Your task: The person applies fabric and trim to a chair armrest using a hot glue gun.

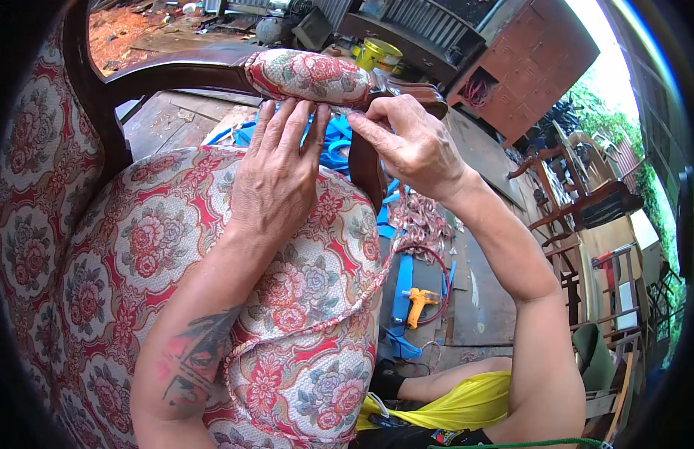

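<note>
Left hand (276,179) lies flat, fingers straight and side by side, tips pressing the pad's (309,75) lower edge. Right hand (410,142) thumb and forefinger pinch the trim (317,323) just beside those tips.

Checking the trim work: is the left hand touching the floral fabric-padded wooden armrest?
Touching. The head view shows the left hand with its fingertips pressed against the floral padded armrest at its lower edge.

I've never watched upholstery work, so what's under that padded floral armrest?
Under the armrest, the left hand and right hand press along its lower edge. Blue strips show behind them. The fingers cover the edge itself.
</note>
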Tool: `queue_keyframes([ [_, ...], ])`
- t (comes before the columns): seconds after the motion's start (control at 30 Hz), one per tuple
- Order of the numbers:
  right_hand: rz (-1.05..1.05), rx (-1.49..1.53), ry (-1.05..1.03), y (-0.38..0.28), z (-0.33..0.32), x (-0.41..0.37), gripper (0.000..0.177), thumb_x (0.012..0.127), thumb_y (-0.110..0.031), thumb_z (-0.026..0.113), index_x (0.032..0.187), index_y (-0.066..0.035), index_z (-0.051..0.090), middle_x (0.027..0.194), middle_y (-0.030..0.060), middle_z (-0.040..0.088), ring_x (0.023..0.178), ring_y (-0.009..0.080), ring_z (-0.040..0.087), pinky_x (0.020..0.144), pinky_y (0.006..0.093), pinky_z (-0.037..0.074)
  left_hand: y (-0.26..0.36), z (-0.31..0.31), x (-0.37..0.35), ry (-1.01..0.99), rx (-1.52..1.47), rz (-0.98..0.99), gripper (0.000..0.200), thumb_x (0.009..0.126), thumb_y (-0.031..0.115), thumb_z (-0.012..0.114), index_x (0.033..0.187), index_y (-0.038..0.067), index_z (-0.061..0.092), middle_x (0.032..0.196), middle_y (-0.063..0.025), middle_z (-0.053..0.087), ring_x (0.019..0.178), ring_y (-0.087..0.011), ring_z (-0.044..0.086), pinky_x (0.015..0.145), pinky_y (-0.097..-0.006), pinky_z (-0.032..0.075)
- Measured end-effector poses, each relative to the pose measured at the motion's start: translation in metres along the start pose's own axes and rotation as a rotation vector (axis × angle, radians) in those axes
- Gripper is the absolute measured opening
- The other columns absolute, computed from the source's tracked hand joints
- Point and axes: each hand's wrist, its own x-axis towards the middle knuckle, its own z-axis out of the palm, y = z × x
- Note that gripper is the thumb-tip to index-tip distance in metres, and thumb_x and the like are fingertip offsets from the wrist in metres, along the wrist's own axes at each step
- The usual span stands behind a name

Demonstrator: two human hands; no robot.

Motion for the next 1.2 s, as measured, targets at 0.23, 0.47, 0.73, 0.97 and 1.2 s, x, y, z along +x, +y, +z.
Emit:
queue_keyframes([
  [0.23, -0.001, 0.003, -0.013, 0.0032, 0.0026, -0.0011, 0.03, 0.089, -0.007, 0.075, 0.119, -0.004, 0.078, 0.104, 0.0117, 0.066, 0.094, 0.0298, 0.069, 0.079, 0.0405, 0.06, 0.0011, -0.0022, 0.0006, -0.004, -0.004, -0.007, 0.071, 0.09, 0.008, 0.065, 0.161, 0.005, 0.053, 0.16, -0.0221, 0.051, 0.153, -0.0372, 0.047, 0.133, -0.0544, 0.03],
  [0.47, -0.001, 0.009, -0.01, 0.0034, 0.0024, 0.0007, 0.03, 0.089, -0.006, 0.075, 0.119, -0.004, 0.078, 0.104, 0.0123, 0.067, 0.094, 0.0304, 0.069, 0.078, 0.041, 0.061, 0.0008, 0.0011, 0.0005, -0.028, 0.03, -0.01, 0.075, 0.089, 0.009, 0.067, 0.162, 0.012, 0.052, 0.161, -0.0202, 0.048, 0.153, -0.0363, 0.046, 0.134, -0.054, 0.029],
  [0.73, 0.015, 0.019, -0.024, 0.0042, 0.001, 0.0013, 0.047, 0.081, 0.007, 0.077, 0.127, -0.005, 0.079, 0.102, 0.0115, 0.068, 0.093, 0.0293, 0.07, 0.081, 0.0411, 0.061, -0.0005, 0.0026, -0.0003, -0.017, 0.057, 0.003, 0.076, 0.088, 0.011, 0.067, 0.162, 0.011, 0.052, 0.159, -0.0182, 0.049, 0.155, -0.0341, 0.043, 0.135, -0.0537, 0.026],
  [0.97, 0.003, 0.017, -0.001, 0.006, 0.0026, 0.0018, 0.042, 0.084, 0.007, 0.078, 0.125, -0.004, 0.08, 0.1, 0.0117, 0.069, 0.092, 0.0294, 0.07, 0.081, 0.0407, 0.061, -0.0008, 0.005, -0.0013, 0.043, 0.022, 0.026, 0.076, 0.081, 0.005, 0.071, 0.156, 0.013, 0.06, 0.158, -0.0202, 0.05, 0.15, -0.0383, 0.05, 0.132, -0.0532, 0.035],
  [1.2, -0.004, 0.004, 0.0, 0.0062, 0.002, 0.0023, 0.041, 0.084, 0.006, 0.078, 0.124, -0.004, 0.08, 0.101, 0.0122, 0.07, 0.093, 0.0296, 0.072, 0.081, 0.0413, 0.061, 0.0013, 0.0043, -0.0013, 0.054, 0.037, 0.019, 0.076, 0.082, 0.003, 0.069, 0.156, 0.014, 0.061, 0.158, -0.0218, 0.051, 0.148, -0.0405, 0.051, 0.13, -0.0531, 0.038],
])
